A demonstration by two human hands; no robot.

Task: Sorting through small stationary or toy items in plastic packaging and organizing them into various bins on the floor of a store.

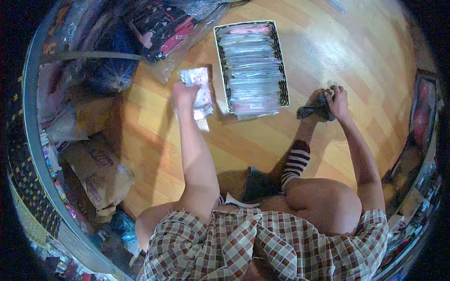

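My left hand (184, 95) grips a small stack of plastic-wrapped flat packets (200, 86), pale pink and white, just left of a woven basket. The basket (222, 72) has a white rim and is filled with a long row of upright clear plastic packets (253, 66), with pinkish ones at its far end. Over on the right, my right hand (338, 102) rests at my foot, touching the dark sock (323, 105). Its fingers are bent and partly spread, and nothing shows held in them.
Clear plastic bags with dark and pink goods (165, 31) lie at the upper left. A brown paper sack (102, 172) stands at the left beside a metal shelf edge (33, 116). A dark-framed container with red contents (423, 105) is at the far right.
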